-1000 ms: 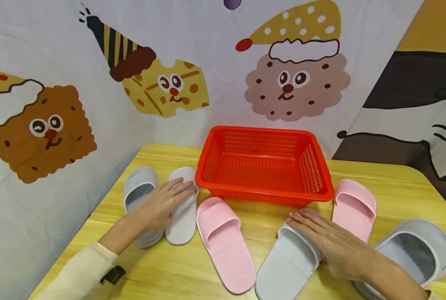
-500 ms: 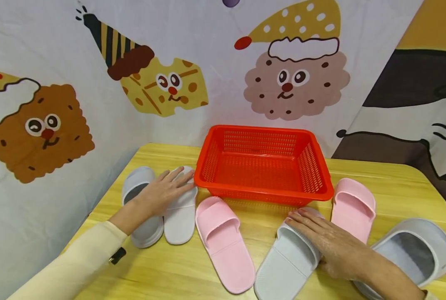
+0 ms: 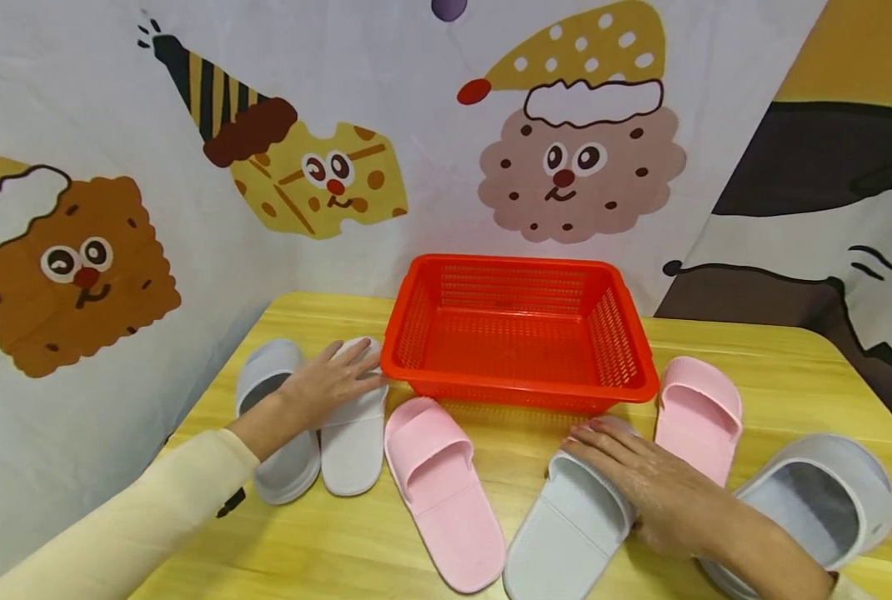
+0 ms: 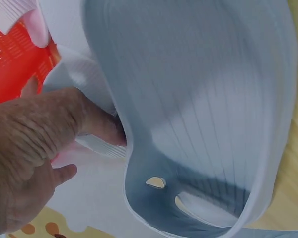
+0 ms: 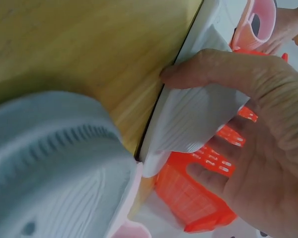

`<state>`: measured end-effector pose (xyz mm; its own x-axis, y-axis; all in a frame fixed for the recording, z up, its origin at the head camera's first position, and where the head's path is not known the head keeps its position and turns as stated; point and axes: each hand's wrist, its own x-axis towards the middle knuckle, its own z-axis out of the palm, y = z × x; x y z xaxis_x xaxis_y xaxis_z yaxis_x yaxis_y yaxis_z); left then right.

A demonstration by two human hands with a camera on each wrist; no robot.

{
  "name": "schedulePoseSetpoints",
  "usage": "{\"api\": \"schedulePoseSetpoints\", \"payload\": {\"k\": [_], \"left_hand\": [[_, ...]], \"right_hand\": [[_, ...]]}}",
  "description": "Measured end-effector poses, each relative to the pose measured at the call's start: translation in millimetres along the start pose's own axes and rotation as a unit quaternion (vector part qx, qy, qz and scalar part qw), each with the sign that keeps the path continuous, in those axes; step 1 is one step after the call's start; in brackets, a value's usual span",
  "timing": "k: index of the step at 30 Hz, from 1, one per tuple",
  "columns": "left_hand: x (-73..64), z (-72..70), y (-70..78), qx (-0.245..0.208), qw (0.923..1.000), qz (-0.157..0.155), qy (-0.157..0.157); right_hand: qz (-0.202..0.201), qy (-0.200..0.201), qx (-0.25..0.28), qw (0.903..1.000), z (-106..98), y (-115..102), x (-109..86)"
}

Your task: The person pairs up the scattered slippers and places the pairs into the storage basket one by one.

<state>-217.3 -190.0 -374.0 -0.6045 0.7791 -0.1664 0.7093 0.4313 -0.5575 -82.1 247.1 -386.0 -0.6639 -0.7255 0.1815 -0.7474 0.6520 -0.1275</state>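
My left hand (image 3: pixel 329 387) lies across the strap end of a light grey slipper (image 3: pixel 352 454), fingers spread and fairly straight. In the left wrist view its thumb reaches between that slipper and a blue-grey slipper (image 4: pixel 188 99). My right hand (image 3: pixel 652 483) grips the strap of another light grey slipper (image 3: pixel 558 533). Its thumb presses along one side of the slipper while the fingers go over the strap, as the right wrist view shows. A pink slipper (image 3: pixel 449 508) lies between the two hands. Both light grey slippers sit on the wooden table (image 3: pixel 326 550).
A red plastic basket (image 3: pixel 517 392) stands behind the slippers with nothing in it. A second pink slipper (image 3: pixel 689 433) is right of it. A larger blue-grey slipper (image 3: pixel 806 500) sits at the far right. A cartoon-printed cloth (image 3: pixel 446 75) hangs behind the table.
My left hand has shifted slightly back and its thumb has passed out of sight in the head view, with the forearm swung over. My right hand keeps its place on the slipper.
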Motion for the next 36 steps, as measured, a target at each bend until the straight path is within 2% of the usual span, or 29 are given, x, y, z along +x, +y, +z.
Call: {"api": "schedulePoseSetpoints", "payload": {"k": [5, 14, 22, 27, 30, 36], "left_hand": [[1.7, 2.4, -0.6, 0.022, 0.9997, 0.004, 0.003], [1.1, 0.0, -8.5, -0.024, 0.9993, 0.019, 0.022], [-5.5, -1.2, -11.2, -0.056, 0.9980, 0.025, 0.015], [-9.5, -1.2, -10.9, -0.065, 0.9973, 0.026, 0.021], [-9.5, -2.7, -11.6, -0.058, 0.9977, 0.022, 0.029], [-11.5, -7.1, -9.9, -0.083, 0.9956, 0.022, 0.037]], "right_hand": [[0.005, -0.024, -0.019, 0.9995, -0.2, -0.7, 3.7], [-0.002, -0.003, -0.028, 0.9996, 1.9, 3.9, 2.3], [-0.003, 0.006, -0.025, 0.9997, -1.0, 2.9, 0.5], [-0.011, 0.041, -0.008, 0.9991, -2.1, -0.1, 0.7], [0.001, 0.052, -0.011, 0.9986, -2.5, -1.7, 0.3], [0.004, 0.084, -0.005, 0.9964, 0.9, -6.9, -0.8]]}}
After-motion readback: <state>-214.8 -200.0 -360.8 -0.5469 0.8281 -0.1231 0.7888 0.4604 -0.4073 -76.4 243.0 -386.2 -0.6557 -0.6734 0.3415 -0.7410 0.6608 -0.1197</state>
